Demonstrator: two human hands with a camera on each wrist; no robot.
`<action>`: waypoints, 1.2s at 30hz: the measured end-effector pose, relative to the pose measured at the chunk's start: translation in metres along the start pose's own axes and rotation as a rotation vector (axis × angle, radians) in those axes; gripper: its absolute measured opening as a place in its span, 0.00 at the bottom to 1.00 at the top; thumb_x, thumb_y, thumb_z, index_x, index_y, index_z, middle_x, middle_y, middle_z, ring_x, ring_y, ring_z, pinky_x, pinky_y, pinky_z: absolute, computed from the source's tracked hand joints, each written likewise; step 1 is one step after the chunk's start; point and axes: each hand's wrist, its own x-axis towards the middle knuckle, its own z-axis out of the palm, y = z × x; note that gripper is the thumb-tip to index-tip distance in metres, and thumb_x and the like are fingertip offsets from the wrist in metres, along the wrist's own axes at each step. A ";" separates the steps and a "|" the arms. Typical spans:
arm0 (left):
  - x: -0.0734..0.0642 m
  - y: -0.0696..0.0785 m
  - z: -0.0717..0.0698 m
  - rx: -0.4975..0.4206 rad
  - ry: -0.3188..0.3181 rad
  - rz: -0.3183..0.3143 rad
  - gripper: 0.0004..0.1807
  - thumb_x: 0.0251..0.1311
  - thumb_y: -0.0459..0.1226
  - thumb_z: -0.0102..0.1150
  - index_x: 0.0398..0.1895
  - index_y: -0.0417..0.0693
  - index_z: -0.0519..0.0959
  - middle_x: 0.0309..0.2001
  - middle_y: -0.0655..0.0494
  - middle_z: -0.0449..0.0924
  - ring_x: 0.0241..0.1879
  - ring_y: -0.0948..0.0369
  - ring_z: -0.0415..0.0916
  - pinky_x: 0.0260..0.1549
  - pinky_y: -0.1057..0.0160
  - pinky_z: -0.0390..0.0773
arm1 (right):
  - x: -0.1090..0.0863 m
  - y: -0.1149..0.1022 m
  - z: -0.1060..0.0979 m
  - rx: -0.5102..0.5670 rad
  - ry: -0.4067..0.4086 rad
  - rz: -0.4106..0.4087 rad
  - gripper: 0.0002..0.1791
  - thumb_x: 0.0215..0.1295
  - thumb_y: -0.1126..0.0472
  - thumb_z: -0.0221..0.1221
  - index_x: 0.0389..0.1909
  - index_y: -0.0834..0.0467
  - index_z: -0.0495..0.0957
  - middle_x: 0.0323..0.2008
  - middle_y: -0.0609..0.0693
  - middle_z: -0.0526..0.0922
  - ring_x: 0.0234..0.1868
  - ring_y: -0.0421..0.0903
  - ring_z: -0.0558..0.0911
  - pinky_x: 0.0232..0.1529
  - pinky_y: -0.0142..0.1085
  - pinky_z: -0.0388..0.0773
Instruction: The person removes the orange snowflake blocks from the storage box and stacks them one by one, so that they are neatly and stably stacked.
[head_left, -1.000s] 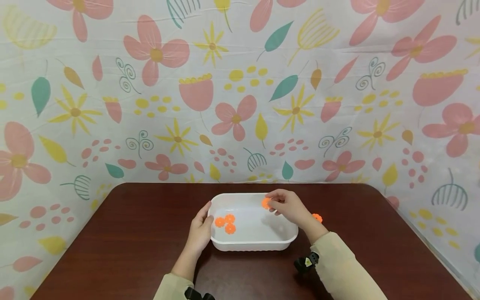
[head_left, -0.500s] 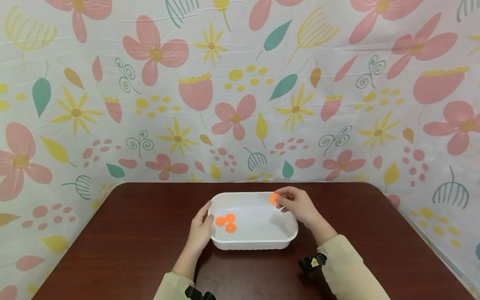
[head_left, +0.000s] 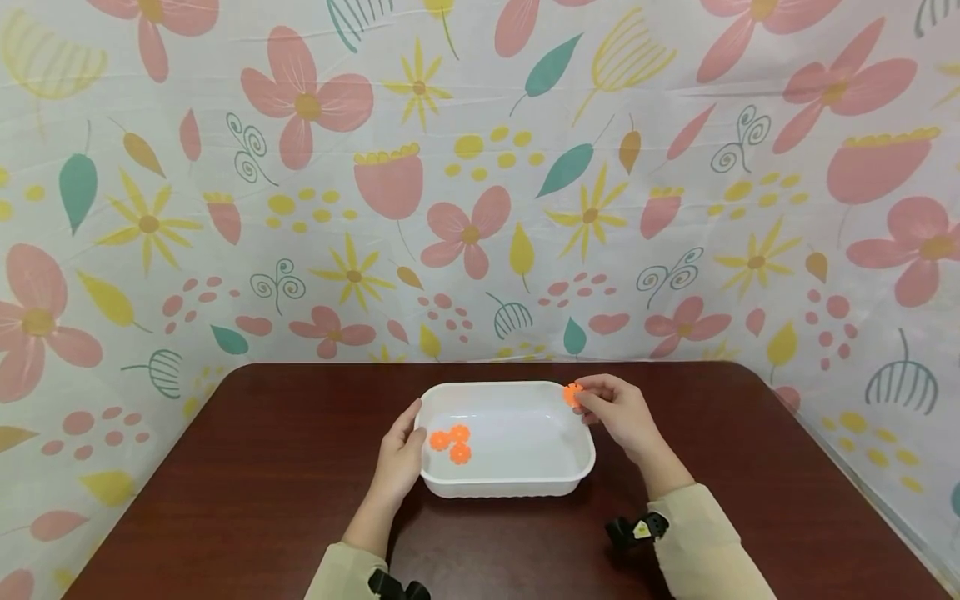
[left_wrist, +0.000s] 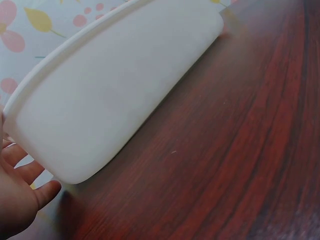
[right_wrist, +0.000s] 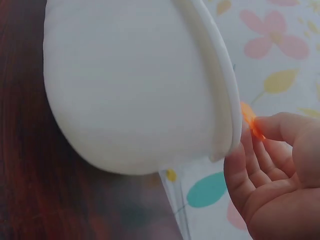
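Note:
A white tray (head_left: 517, 458) with raised walls stands in the middle of the table. My left hand (head_left: 400, 450) holds its left end, thumb at the rim and fingers along the outer wall; the left wrist view shows those fingers (left_wrist: 30, 172) against the end wall. Over the tray's far right corner, my right hand (head_left: 618, 417) pinches an orange flower-shaped piece (head_left: 572, 395) between thumb and fingertips. The right wrist view has this orange piece (right_wrist: 252, 121) by the rim. Several similar orange flower-shaped pieces (head_left: 460, 452) lie close together inside the tray at the left.
The dark brown wooden table (head_left: 262, 467) reaches back to a hanging floral cloth (head_left: 465, 183). Black wrist-worn devices, one by the right sleeve (head_left: 637, 529), sit near both cuffs.
My right hand has moved right with the orange piece, from above the tray's inside to its far right corner. Another orange piece, earlier visible beside the right wrist, is out of sight. The left hand keeps its place.

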 end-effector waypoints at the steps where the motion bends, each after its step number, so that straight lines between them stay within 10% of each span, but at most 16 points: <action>1: 0.000 0.000 0.000 -0.001 -0.002 0.001 0.26 0.68 0.34 0.42 0.70 0.49 0.62 0.70 0.45 0.60 0.65 0.49 0.62 0.60 0.47 0.68 | -0.001 0.001 -0.001 0.007 0.007 0.007 0.19 0.64 0.60 0.59 0.53 0.67 0.74 0.35 0.55 0.82 0.31 0.41 0.83 0.37 0.42 0.83; 36: 0.001 0.001 -0.001 0.021 0.004 -0.014 0.27 0.67 0.34 0.42 0.70 0.49 0.62 0.70 0.46 0.60 0.66 0.50 0.61 0.61 0.48 0.68 | -0.012 0.040 -0.051 -0.012 0.171 0.119 0.24 0.63 0.53 0.60 0.52 0.67 0.74 0.28 0.38 0.81 0.31 0.38 0.81 0.33 0.35 0.81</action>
